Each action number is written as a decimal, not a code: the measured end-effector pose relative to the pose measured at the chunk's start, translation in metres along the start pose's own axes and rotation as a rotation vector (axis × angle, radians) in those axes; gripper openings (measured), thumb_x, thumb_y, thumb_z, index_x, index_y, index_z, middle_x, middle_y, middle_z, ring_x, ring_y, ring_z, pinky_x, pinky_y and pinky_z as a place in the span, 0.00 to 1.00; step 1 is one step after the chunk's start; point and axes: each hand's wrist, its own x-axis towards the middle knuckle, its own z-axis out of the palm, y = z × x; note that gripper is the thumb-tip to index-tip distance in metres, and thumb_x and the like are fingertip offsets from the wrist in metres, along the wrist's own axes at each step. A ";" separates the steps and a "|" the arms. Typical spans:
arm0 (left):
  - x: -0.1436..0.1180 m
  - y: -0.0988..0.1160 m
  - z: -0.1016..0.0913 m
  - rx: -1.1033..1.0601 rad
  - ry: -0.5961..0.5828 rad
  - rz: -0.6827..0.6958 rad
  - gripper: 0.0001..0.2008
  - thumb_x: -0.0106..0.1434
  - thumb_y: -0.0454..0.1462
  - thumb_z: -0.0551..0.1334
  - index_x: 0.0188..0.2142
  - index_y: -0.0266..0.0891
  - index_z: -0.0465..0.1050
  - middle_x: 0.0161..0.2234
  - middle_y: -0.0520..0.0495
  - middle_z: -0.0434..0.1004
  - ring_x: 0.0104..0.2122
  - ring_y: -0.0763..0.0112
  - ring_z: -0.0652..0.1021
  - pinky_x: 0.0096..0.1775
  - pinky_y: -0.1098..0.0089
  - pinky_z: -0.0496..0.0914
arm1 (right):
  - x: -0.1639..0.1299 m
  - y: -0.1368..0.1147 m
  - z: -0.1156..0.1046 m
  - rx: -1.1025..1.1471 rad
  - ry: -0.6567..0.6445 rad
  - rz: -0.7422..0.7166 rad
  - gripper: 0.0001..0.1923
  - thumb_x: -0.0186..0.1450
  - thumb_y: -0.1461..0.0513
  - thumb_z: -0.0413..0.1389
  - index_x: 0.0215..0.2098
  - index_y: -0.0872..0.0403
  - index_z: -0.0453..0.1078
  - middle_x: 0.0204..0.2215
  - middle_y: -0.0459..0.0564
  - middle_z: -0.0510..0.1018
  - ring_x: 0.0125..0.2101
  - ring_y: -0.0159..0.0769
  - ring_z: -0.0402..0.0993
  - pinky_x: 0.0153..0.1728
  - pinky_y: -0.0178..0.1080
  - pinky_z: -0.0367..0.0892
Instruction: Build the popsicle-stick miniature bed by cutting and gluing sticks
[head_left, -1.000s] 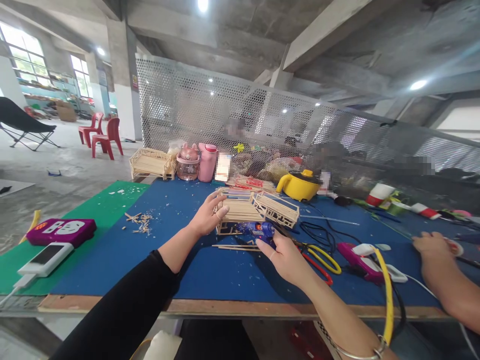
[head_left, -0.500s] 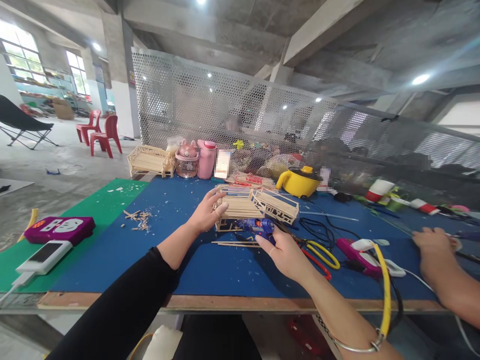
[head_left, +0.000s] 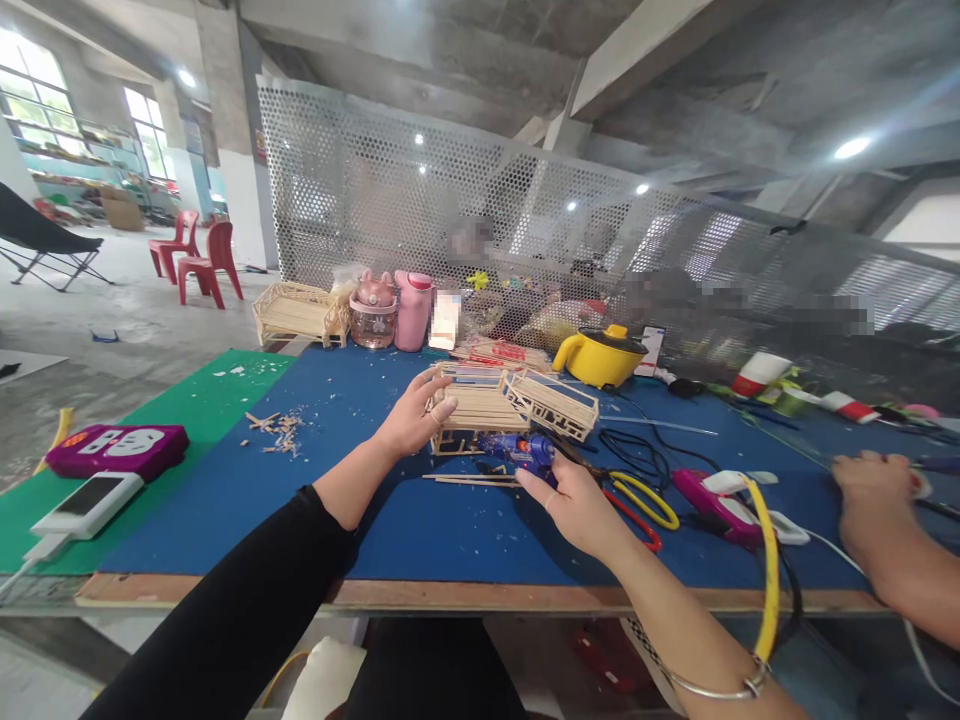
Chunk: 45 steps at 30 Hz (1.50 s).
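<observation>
My left hand (head_left: pixel 416 415) grips the left end of a small model made of thin wooden sticks (head_left: pixel 484 408), with the thumb on the near side and the fingers behind. My right hand (head_left: pixel 577 500) is closed around a blue hot glue gun (head_left: pixel 517 450), whose nozzle points left, close to the model's front lower rail. Whether the tip touches the wood I cannot tell. A narrower railed stick piece (head_left: pixel 559 405) rests against the model's right side. Loose wooden sticks (head_left: pixel 469 480) lie just in front on the blue mat (head_left: pixel 315 520).
Scissors with yellow and red handles (head_left: pixel 645 500), black cable and a purple power strip (head_left: pixel 720 505) lie at right, near another person's hand (head_left: pixel 874 500). Behind stand a yellow pot (head_left: pixel 600 358), pink bottles (head_left: pixel 412 312) and another stick model (head_left: pixel 300 312). Stick scraps (head_left: pixel 277 430) lie left.
The camera view has shifted slightly. The glue gun's nozzle has moved a little left along the model's front. My left hand keeps its hold.
</observation>
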 end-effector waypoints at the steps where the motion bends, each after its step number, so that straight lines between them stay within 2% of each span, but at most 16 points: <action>1: 0.000 0.000 0.000 0.001 -0.001 -0.003 0.24 0.63 0.47 0.53 0.54 0.40 0.65 0.61 0.41 0.56 0.61 0.62 0.59 0.61 0.61 0.54 | 0.000 -0.001 0.000 0.005 -0.001 -0.002 0.18 0.63 0.54 0.50 0.49 0.50 0.67 0.47 0.51 0.76 0.50 0.46 0.69 0.52 0.49 0.62; 8: 0.000 -0.001 0.000 0.011 -0.003 0.014 0.23 0.63 0.47 0.53 0.54 0.39 0.65 0.61 0.40 0.56 0.61 0.62 0.59 0.61 0.61 0.53 | -0.004 -0.007 -0.003 0.021 -0.013 -0.024 0.18 0.64 0.54 0.50 0.50 0.49 0.65 0.50 0.52 0.74 0.53 0.45 0.66 0.55 0.49 0.58; 16: 0.001 -0.001 0.000 0.007 0.000 0.009 0.24 0.63 0.47 0.53 0.54 0.38 0.65 0.61 0.39 0.56 0.61 0.62 0.59 0.61 0.62 0.54 | 0.000 -0.007 0.001 0.010 -0.029 -0.031 0.18 0.64 0.54 0.49 0.51 0.50 0.65 0.48 0.52 0.75 0.52 0.45 0.67 0.56 0.50 0.57; 21: 0.000 0.000 -0.001 0.013 -0.001 0.007 0.23 0.63 0.47 0.54 0.54 0.40 0.65 0.61 0.41 0.56 0.61 0.62 0.59 0.60 0.60 0.54 | 0.002 -0.009 0.004 0.008 -0.025 -0.057 0.18 0.64 0.54 0.50 0.51 0.51 0.65 0.46 0.52 0.76 0.50 0.46 0.69 0.54 0.50 0.59; 25: 0.000 0.000 -0.001 0.013 0.000 0.002 0.23 0.63 0.47 0.54 0.54 0.39 0.65 0.61 0.40 0.56 0.60 0.63 0.60 0.60 0.61 0.54 | 0.002 -0.013 -0.002 -0.010 -0.021 -0.073 0.17 0.64 0.55 0.50 0.50 0.50 0.66 0.45 0.51 0.76 0.49 0.45 0.70 0.53 0.47 0.61; 32: 0.000 0.000 0.000 0.005 0.007 0.010 0.24 0.62 0.47 0.54 0.54 0.38 0.65 0.61 0.39 0.56 0.60 0.63 0.60 0.61 0.61 0.53 | -0.001 -0.008 -0.006 -0.103 -0.155 -0.014 0.16 0.63 0.55 0.51 0.47 0.49 0.68 0.40 0.49 0.79 0.43 0.44 0.74 0.46 0.45 0.67; 41: 0.000 0.000 -0.001 0.002 0.004 0.018 0.25 0.63 0.47 0.53 0.54 0.36 0.65 0.61 0.37 0.56 0.60 0.63 0.60 0.61 0.62 0.53 | 0.004 -0.002 0.002 -0.123 -0.099 0.006 0.18 0.64 0.54 0.49 0.50 0.49 0.65 0.43 0.51 0.78 0.45 0.44 0.73 0.49 0.45 0.64; 45: 0.000 -0.001 0.000 0.001 0.005 0.016 0.24 0.63 0.47 0.54 0.54 0.37 0.65 0.61 0.38 0.56 0.60 0.63 0.60 0.61 0.61 0.53 | 0.004 -0.003 0.003 -0.129 -0.105 -0.006 0.16 0.64 0.55 0.49 0.49 0.49 0.66 0.42 0.50 0.78 0.44 0.44 0.74 0.47 0.44 0.66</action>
